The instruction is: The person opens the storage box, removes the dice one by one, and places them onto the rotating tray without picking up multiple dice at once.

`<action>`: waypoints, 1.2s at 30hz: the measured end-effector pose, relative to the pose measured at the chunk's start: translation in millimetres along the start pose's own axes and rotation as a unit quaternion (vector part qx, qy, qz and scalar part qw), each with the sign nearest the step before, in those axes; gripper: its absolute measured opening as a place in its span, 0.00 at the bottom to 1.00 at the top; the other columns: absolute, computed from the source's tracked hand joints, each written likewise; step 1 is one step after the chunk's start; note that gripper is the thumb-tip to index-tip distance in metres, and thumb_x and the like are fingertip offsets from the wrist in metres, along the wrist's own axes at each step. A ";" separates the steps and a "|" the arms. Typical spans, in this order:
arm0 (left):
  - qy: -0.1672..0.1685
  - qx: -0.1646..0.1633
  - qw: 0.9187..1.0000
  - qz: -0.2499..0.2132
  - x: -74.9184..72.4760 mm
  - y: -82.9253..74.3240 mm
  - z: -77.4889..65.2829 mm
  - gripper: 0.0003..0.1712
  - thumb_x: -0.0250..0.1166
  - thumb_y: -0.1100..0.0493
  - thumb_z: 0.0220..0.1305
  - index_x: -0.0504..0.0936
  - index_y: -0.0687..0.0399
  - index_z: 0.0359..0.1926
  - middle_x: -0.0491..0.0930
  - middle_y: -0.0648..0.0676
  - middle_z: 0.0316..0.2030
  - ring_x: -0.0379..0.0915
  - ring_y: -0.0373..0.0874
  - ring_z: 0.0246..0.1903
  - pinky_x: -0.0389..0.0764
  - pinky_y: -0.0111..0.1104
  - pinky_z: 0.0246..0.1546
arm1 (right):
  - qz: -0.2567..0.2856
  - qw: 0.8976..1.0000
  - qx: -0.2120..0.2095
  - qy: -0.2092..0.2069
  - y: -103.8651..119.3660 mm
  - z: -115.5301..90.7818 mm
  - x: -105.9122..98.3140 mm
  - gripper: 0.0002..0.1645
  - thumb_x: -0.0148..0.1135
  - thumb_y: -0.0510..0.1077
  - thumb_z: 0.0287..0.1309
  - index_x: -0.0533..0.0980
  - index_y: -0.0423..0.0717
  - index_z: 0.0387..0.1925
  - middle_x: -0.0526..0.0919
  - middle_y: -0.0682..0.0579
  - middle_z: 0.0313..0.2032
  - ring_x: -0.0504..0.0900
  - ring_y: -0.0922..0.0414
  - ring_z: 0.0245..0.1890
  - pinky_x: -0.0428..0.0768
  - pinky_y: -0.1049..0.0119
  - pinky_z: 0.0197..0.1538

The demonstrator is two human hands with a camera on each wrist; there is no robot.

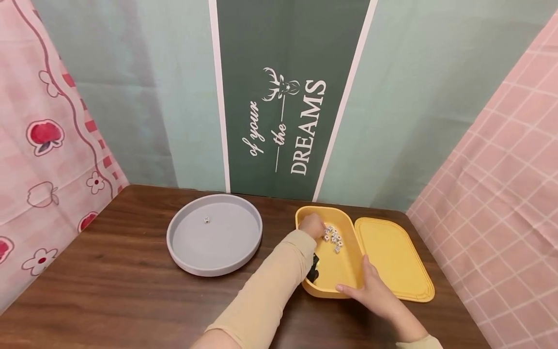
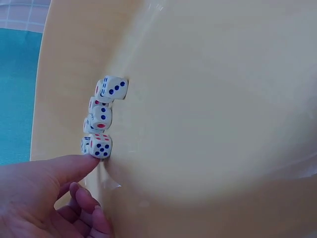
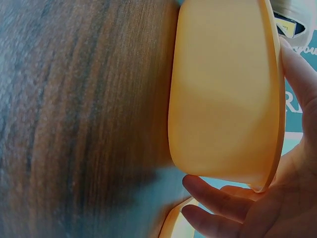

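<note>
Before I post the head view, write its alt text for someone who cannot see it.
A person's left hand reaches into a yellow box beside a cluster of white dice, while the right hand holds the box. On the wood-grain table, a round grey tray with one die lies to the left, a flat yellow lid to the right.

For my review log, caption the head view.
Left hand at the dice inside a yellow box that the right hand grips.

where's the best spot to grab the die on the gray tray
Probably two opposite side faces of the die, pinched from straight above: it's a small cube sitting alone on the flat tray, away from the raised rim.
</note>
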State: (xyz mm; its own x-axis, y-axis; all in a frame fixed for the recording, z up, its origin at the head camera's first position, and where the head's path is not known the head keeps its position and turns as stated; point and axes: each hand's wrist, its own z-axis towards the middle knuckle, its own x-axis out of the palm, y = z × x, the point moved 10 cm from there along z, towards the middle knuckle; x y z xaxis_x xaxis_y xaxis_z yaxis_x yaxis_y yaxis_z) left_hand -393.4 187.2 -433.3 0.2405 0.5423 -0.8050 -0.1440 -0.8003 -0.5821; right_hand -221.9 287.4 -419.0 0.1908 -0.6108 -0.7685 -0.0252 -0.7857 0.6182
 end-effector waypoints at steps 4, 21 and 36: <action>0.009 -0.004 1.000 -0.009 0.0 -0.8 1.0 0.05 0.66 0.63 0.53 0.82 0.56 0.22 0.76 0.48 0.19 0.69 0.39 0.18 0.71 0.27 0.20 | -0.002 1.000 -0.014 -0.012 4.1 -0.4 -2.3 0.70 0.69 0.58 0.48 0.32 0.17 0.63 0.39 0.18 0.63 0.43 0.29 0.64 0.49 0.40 0.62; 0.016 0.041 0.999 0.024 -43.6 -42.3 10.4 0.17 0.66 0.52 0.58 0.73 0.53 0.18 0.70 0.48 0.20 0.66 0.40 0.21 0.69 0.29 0.27 | -0.014 1.000 -0.017 -0.009 10.0 12.2 -8.7 0.71 0.67 0.59 0.49 0.30 0.17 0.63 0.38 0.18 0.63 0.43 0.30 0.64 0.50 0.40 0.62; 0.052 0.067 0.996 -0.021 -43.1 -33.0 -10.1 0.27 0.65 0.58 0.58 0.62 0.51 0.07 0.56 0.46 0.07 0.52 0.37 0.10 0.60 0.27 0.16 | -0.006 1.000 -0.013 -0.004 3.2 5.8 -5.1 0.71 0.68 0.58 0.48 0.31 0.18 0.63 0.40 0.17 0.62 0.44 0.29 0.64 0.50 0.39 0.62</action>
State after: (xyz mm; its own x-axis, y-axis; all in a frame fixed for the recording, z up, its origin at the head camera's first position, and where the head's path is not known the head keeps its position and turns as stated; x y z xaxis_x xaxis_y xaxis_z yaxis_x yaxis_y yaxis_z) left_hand -389.3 187.7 -378.2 0.3456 0.5400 -0.7674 -0.2565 -0.7323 -0.6308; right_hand -228.7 287.4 -414.0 0.1828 -0.6027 -0.7768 0.0026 -0.7898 0.6134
